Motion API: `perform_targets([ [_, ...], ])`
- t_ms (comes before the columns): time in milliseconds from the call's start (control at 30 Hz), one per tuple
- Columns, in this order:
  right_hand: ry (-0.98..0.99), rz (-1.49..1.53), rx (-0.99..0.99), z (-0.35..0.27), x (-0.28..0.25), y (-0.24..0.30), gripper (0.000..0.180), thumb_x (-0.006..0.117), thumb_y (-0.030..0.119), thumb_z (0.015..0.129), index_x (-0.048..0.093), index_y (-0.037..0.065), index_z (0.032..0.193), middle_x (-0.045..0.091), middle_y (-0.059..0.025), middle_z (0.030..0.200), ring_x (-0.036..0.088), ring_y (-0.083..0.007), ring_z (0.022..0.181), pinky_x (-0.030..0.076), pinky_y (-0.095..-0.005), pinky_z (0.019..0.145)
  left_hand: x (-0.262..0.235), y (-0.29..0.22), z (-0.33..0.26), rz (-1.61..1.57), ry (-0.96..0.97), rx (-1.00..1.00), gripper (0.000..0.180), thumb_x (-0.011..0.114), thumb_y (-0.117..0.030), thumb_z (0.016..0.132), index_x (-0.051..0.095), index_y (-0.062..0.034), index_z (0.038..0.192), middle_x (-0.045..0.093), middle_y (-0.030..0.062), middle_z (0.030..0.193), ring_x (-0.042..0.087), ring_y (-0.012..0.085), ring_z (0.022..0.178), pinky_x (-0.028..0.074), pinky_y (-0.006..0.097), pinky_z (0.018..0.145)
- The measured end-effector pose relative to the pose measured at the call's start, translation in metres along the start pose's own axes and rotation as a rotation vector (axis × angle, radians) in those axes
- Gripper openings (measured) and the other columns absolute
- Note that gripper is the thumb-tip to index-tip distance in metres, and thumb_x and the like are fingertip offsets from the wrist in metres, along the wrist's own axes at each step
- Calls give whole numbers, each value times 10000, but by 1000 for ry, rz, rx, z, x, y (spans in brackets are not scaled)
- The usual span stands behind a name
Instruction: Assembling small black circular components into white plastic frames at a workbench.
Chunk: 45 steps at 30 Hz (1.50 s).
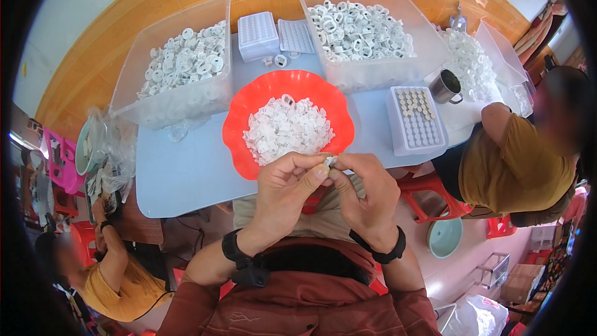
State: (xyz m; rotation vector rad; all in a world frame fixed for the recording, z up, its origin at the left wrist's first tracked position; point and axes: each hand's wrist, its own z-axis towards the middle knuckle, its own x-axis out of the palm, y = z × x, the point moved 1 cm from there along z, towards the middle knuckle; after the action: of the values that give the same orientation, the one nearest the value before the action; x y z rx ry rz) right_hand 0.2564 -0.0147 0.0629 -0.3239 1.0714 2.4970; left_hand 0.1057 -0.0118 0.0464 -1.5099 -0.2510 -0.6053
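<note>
Head view: left hand (287, 185) and right hand (371, 198) pinch a small white part (330, 161) at the near rim of the red scalloped bowl (341, 121). Apparent step: fingertip working; the next move likely needs steady pressure.

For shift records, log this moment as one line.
left fingers: pinching small piece | right fingers: same piece | ahead: red bowl, white pieces inside

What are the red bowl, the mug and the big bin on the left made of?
The red bowl looks like glossy plastic: one even colour and a moulded, wavy rim. The mug seems to be shiny metal, perhaps stainless steel, from its grey sheen. The big bin looks like frosted plastic, judging by its cloudy, see-through walls.
</note>
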Motion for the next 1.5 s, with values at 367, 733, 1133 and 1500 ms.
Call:
perform_targets([
  [367, -11, -311, -155, -7, 4, 9, 272, 715, -18, 783, 602, 55, 1019, 680, -72, 906, 649, -285, 835, 527, -363, 685, 2, 1, 0, 36, -10, 45, 204, 622, -30, 970, 644, 33, 1163, 687, 120, 1139, 649, 129, 977, 544, 278, 879],
  [733, -15, 51, 80, -10, 6, 1, 222, 691, -69, 854, 549, 29, 995, 656, -117, 925, 655, -224, 777, 536, -314, 660, -1, 2, -3, 57, 1, 15, 194, 615, -45, 978, 624, 40, 1153, 684, 111, 1112, 641, 125, 960, 544, 275, 858],
  [1133, 1, -378, -70, -17, 8, 12, 261, 696, 21, 775, 609, 67, 1017, 678, -88, 998, 673, -301, 833, 546, -353, 674, 2, 4, -5, 84, -18, -10, 182, 610, -71, 987, 628, 35, 1134, 696, 103, 1091, 646, 116, 921, 546, 277, 841],
  [1500, -2, 12, 16, -14, 0, 5, 247, 710, -31, 789, 620, 56, 1002, 659, -104, 944, 631, -318, 826, 519, -362, 636, 3, 0, -11, 70, -57, -45, 209, 600, -132, 1002, 634, 24, 1137, 695, 99, 1051, 677, 129, 890, 578, 278, 800],
])
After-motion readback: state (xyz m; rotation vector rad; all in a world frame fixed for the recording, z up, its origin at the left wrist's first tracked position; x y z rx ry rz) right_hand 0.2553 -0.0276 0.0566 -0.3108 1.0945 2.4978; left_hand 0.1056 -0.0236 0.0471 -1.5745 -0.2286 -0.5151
